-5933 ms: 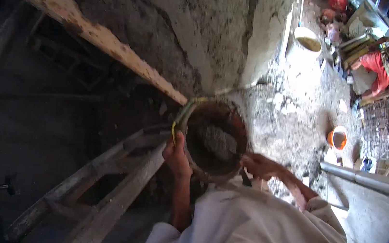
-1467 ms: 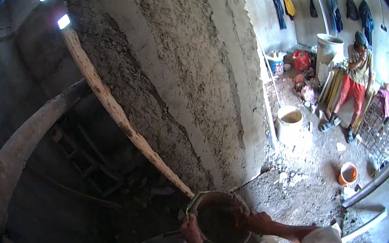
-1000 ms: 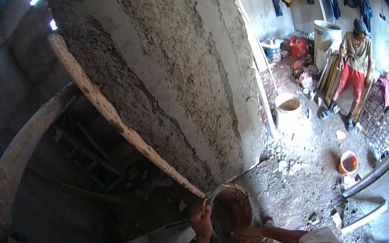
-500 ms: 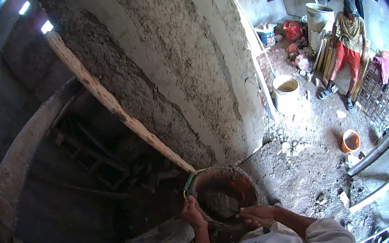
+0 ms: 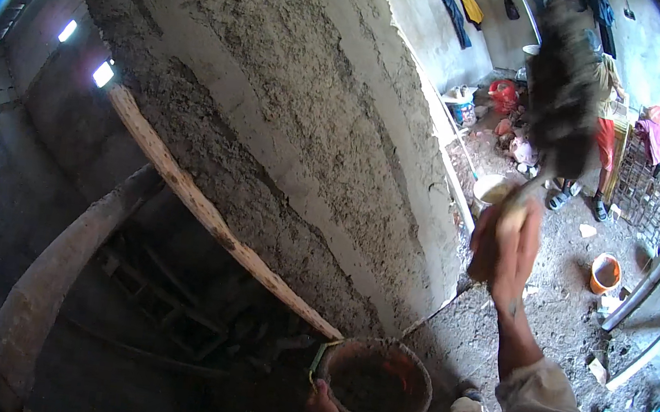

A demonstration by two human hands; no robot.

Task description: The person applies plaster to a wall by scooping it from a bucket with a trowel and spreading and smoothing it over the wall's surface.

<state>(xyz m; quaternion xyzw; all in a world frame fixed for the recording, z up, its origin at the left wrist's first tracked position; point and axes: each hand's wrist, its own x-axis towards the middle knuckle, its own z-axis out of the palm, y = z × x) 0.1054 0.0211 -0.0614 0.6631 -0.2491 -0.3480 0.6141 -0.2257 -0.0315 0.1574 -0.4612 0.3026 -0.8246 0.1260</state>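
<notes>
My left hand (image 5: 322,404) is closed on the green and yellow handle at the left rim of a dirty bucket (image 5: 422,398), which has dark mortar and orange streaks inside. My right hand (image 5: 504,248) is raised at the right of the view, closed round the handle of a trowel (image 5: 537,184). Its blade is loaded with a dark, motion-blurred lump of mortar (image 5: 561,98). Left of it is a rough wall (image 5: 275,117) with smoother vertical bands. Along the wall's left edge runs a long pale timber (image 5: 208,224).
A co-worker (image 5: 606,141) in red trousers stands behind the trowel. An orange bucket (image 5: 605,273), a white bucket (image 5: 486,194) and a wire mesh (image 5: 641,187) sit on the rubble floor (image 5: 555,316). A thick pole (image 5: 39,294) slants at left; clothes (image 5: 468,9) hang on the back wall.
My right hand has risen out of the bucket, up and rightward, with the loaded trowel. My left hand stays on the bucket's handle; the bucket appears lower in the picture than just before.
</notes>
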